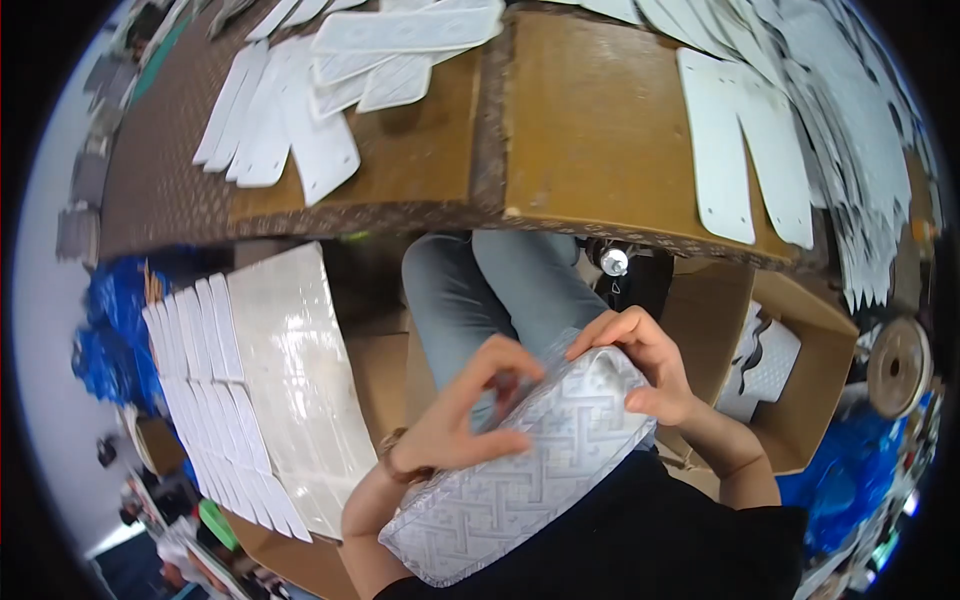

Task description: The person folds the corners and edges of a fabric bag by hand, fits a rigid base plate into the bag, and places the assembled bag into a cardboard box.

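Head view, patterned pad (540, 480), right hand (667, 372) gripping end

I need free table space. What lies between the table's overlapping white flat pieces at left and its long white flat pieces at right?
In the head view, only bare, glossy brown tabletop, split by a dark patterned strip.

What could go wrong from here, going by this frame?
The patterned grey-and-white fabric piece might slip if the right hand loosens at its upper end, since the left hand looks open over it. The brown band on the left wrist sits close to the piece and could snag it. The long white strips near the front edge of the brown table could be knocked off.
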Available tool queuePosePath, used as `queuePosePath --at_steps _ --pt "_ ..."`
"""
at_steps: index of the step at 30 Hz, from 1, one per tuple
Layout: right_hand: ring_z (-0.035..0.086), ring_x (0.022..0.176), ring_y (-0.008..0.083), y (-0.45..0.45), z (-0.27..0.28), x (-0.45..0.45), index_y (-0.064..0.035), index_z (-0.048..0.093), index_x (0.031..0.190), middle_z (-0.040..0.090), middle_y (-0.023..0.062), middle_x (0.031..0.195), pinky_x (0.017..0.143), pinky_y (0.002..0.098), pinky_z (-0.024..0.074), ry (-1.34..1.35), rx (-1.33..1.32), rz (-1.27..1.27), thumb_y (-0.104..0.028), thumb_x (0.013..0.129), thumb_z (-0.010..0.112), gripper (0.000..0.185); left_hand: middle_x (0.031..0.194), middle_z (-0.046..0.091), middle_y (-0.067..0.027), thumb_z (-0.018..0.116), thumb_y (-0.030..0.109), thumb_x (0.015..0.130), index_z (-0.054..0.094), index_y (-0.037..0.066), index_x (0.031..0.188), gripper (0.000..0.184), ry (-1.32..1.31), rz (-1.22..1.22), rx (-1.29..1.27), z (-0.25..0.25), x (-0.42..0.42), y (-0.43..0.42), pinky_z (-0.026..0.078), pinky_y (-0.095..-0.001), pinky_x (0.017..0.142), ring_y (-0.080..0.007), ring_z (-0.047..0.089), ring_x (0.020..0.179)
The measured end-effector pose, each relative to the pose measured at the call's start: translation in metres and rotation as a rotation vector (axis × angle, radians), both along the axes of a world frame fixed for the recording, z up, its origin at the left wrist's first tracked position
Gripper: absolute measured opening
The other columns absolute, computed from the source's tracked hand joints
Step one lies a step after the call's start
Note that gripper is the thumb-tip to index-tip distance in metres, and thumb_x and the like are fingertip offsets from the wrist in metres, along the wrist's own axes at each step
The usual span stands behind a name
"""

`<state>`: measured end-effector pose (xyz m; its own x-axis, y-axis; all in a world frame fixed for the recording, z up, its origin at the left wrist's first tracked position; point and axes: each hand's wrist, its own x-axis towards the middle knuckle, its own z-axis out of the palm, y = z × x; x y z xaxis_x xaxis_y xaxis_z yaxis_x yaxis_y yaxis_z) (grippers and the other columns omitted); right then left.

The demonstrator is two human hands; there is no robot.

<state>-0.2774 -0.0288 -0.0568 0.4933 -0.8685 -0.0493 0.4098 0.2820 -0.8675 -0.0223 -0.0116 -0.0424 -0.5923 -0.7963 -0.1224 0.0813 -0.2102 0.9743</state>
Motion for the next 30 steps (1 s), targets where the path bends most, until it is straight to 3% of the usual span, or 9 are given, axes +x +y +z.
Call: queuePosePath --at_steps 1,2,5,8,10,15,19,25,30 --pt "0.055 0.104 0.0247 0.004 0.000 -0.001 -0.0016 0.050 0.116 0.057 0.0190 0.111 0.097 0.0372 0.0413 0.003 -0.035 -0.038 -0.044 0.081 0.072 0.059 0.128 0.045 -0.0090 0.075 0.015 0.084 0.050 0.005 0.129 0.052 0.013 -0.033 -0.083 -0.005 -0.018 -0.011 0.043 -0.0310 0.091 -0.0165 0.052 0.105" --pt "0.055 0.104 0.0244 0.009 0.000 -0.003 -0.0015 0.051 0.116 0.057 0.0187 0.110 0.098 0.0370 0.0409 0.011 -0.069 -0.075 -0.042 0.082 0.073 0.057 0.128 0.045 -0.0090 0.075 0.015 0.084 0.050 0.005 0.129 0.052 0.014 -0.066 -0.085 -0.003 -0.034 -0.015 0.043 -0.0310 0.091 -0.0165 0.052 0.105" --pt "0.055 0.104 0.0237 0.024 -0.002 -0.017 -0.0003 0.054 0.114 0.057 0.0181 0.110 0.098 0.0365 0.0405 0.034 -0.103 -0.207 -0.038 0.083 0.073 0.052 0.121 0.047 -0.0091 0.074 0.016 0.082 0.048 0.003 0.132 0.058 0.244 0.007 0.190 0.010 -0.071 -0.020 0.037 -0.0350 0.104 -0.0211 0.048 0.118" --pt "0.054 0.105 0.0228 0.038 -0.004 -0.031 0.0018 0.058 0.111 0.056 0.0174 0.111 0.098 0.0359 0.0402 0.047 -0.087 -0.350 -0.035 0.086 0.072 0.047 0.125 0.048 -0.0096 0.071 0.013 0.084 0.050 0.004 0.132 0.053 0.196 -0.116 0.233 0.002 -0.076 -0.022 0.036 -0.0353 0.104 -0.0213 0.049 0.116" --pt "0.054 0.102 0.0203 0.045 -0.004 -0.051 0.0031 0.064 0.106 0.058 0.0148 0.108 0.096 0.0352 0.0416 0.209 -0.013 -0.293 -0.026 0.088 0.070 0.035 0.127 0.048 -0.0098 0.069 0.012 0.086 0.051 0.005 0.132 0.051 0.167 -0.195 0.262 -0.002 -0.079 -0.026 0.036 -0.0354 0.104 -0.0213 0.049 0.115" --pt "0.057 0.095 0.0152 0.045 0.010 -0.074 0.0015 0.073 0.102 0.062 0.0099 0.101 0.087 0.0314 0.0455 0.333 0.064 -0.185 -0.006 0.090 0.067 0.015 0.120 0.054 -0.0106 0.069 0.014 0.085 0.056 0.004 0.127 0.046 0.015 -0.377 0.109 -0.003 -0.087 -0.034 0.038 -0.0352 0.100 -0.0230 0.052 0.111" --pt "0.059 0.090 0.0124 0.043 0.007 -0.082 -0.0014 0.074 0.103 0.065 0.0080 0.098 0.081 0.0265 0.0474 0.210 0.175 -0.131 0.000 0.088 0.069 0.016 0.115 0.057 -0.0115 0.070 0.014 0.083 0.059 0.005 0.124 0.044 -0.067 -0.428 0.026 0.005 -0.093 -0.044 0.040 -0.0353 0.098 -0.0240 0.054 0.107" --pt "0.060 0.091 0.0117 0.031 0.004 -0.090 -0.0015 0.074 0.103 0.065 0.0075 0.099 0.078 0.0231 0.0476 0.176 0.262 -0.013 -0.001 0.087 0.071 0.016 0.109 0.062 -0.0134 0.072 0.014 0.078 0.061 0.007 0.121 0.044 -0.109 -0.476 -0.192 0.001 -0.095 -0.053 0.047 -0.0343 0.087 -0.0269 0.059 0.096" --pt "0.060 0.091 0.0114 0.023 0.003 -0.089 -0.0010 0.075 0.101 0.065 0.0062 0.097 0.078 0.0228 0.0482 0.164 0.253 0.056 -0.001 0.087 0.072 0.014 0.107 0.063 -0.0133 0.072 0.013 0.078 0.062 0.008 0.120 0.043 -0.113 -0.465 -0.224 0.001 -0.092 -0.053 0.049 -0.0332 0.079 -0.0273 0.062 0.089"
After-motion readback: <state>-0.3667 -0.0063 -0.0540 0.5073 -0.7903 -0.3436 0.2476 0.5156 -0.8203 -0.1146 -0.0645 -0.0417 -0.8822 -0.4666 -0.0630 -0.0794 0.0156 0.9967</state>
